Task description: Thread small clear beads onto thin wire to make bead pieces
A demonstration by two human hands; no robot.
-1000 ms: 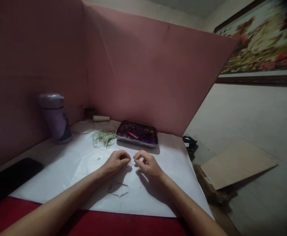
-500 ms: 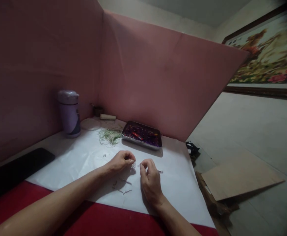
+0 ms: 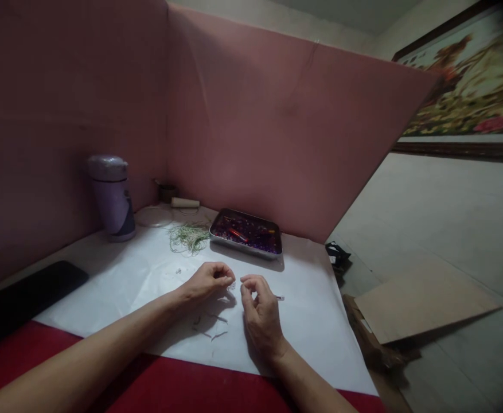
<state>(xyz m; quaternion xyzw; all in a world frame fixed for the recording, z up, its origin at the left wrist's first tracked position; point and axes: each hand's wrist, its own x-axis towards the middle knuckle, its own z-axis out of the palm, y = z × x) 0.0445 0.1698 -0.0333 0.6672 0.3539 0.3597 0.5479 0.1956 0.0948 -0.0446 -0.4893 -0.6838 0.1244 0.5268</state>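
Observation:
Over the white sheet [image 3: 315, 321] my left hand [image 3: 211, 280] pinches a small clear, glinting piece [image 3: 232, 285], possibly beads, with thumb and forefinger. Just right of it, my right hand [image 3: 262, 312] has curled fingers, thumb and forefinger tips close together. Anything between them is too small to make out. From behind the right hand pokes the end of a thin stick-like tool [image 3: 280, 297]. Short bits of thread or wire [image 3: 211, 332] lie below the hands. Tiny pieces [image 3: 178, 271] lie left of my left hand.
Behind the hands stands a metal tray [image 3: 246, 250] of purple beads, holding a red-handled tool [image 3: 238, 235]. Green threads [image 3: 188, 238] lie beside it. A purple bottle [image 3: 112, 201] and dark flat object [image 3: 40, 292] are left. Pink partitions [image 3: 268, 126] enclose the back and left side.
The view has shifted slightly, moving most things left. My right fingertips have come closer to my left hand. The small bit seen between the hands earlier no longer shows.

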